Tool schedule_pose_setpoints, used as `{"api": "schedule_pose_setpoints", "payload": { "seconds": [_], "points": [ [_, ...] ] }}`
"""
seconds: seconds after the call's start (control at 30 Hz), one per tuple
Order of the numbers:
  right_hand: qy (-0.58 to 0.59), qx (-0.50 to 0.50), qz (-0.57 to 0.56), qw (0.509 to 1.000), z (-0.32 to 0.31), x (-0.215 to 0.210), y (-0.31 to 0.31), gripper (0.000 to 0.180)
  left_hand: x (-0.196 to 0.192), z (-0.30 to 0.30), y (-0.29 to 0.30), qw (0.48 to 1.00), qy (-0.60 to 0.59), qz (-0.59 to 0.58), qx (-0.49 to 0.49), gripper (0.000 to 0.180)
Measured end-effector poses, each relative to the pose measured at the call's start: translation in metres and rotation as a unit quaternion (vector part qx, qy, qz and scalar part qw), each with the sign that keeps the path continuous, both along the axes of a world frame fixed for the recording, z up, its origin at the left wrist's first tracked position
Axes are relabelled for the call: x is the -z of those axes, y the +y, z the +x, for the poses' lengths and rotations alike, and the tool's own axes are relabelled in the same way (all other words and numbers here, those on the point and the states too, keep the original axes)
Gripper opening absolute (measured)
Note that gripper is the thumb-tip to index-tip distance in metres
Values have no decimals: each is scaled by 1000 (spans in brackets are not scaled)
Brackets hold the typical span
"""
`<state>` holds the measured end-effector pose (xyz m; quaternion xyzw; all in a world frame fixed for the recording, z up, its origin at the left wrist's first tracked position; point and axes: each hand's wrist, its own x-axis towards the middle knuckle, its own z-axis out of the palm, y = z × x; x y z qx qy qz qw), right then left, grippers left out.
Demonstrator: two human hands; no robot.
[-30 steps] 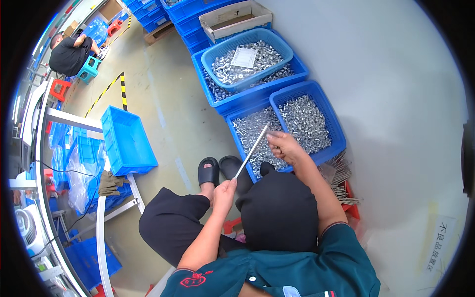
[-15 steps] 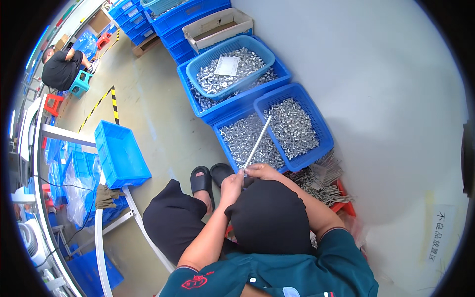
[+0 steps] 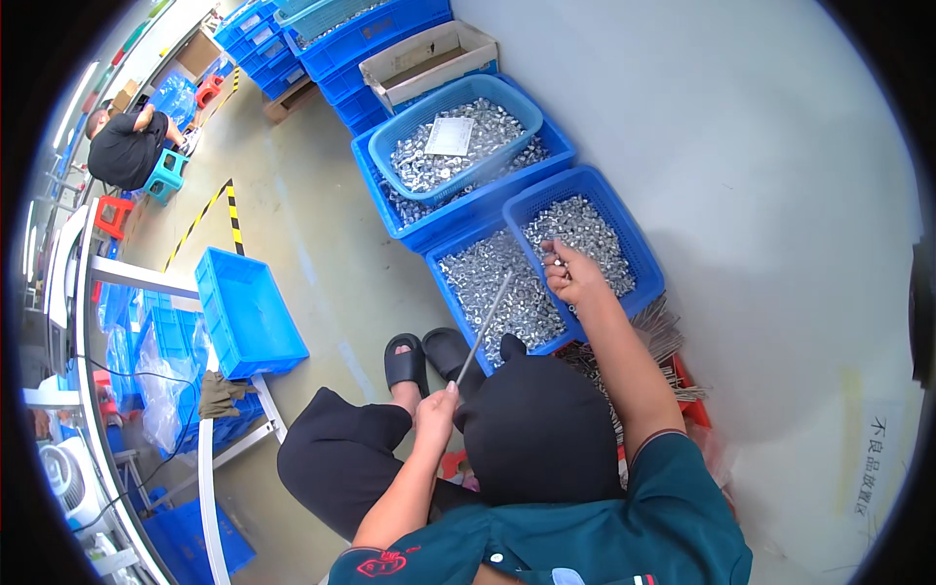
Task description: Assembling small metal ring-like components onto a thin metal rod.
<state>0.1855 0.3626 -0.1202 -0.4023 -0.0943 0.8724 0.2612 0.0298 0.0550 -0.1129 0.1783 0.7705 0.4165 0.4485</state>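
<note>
A thin metal rod (image 3: 485,330) slants up and away from my left hand (image 3: 436,414), whose closed fingers grip its lower end. My right hand (image 3: 577,276) is over the smaller blue basket (image 3: 645,263), its fingers bent around a small silvery metal piece that looks like a nut (image 3: 559,261). Many similar pieces (image 3: 588,226) fill this basket. It rests on the right part of a larger blue crate (image 3: 432,261), which holds more of them. The rod's far end crosses in front of that crate's contents.
Behind stands another crate with a light-blue basket (image 3: 531,105) of metal parts and a paper slip on top. Beside my right forearm lie many thin rods (image 3: 658,331) in a red container (image 3: 694,408). A blue bin (image 3: 249,312) stands left; a person (image 3: 132,146) sits far left.
My right hand has left the rod and moved forward and right to the smaller basket. My left hand has drawn back slightly, still gripping the rod.
</note>
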Motion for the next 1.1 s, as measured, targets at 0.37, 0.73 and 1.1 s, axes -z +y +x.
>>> {"api": "schedule_pose_setpoints", "payload": {
  "seconds": [0.37, 0.73, 1.1],
  "points": [
    [109, -123, -31, 986, -37, 15, -52, 18, 7, -16, -14, 999, 47, 12, -10, 44],
    [118, -141, -73, 980, -59, 16, -45, 23, 3, -19, -21, 988, 151, -18, 17, 45],
    [32, -201, 30, 979, -42, -9, -39, 22, -24, -13, -15, 969, 234, -45, 68, 45]
  ]
}}
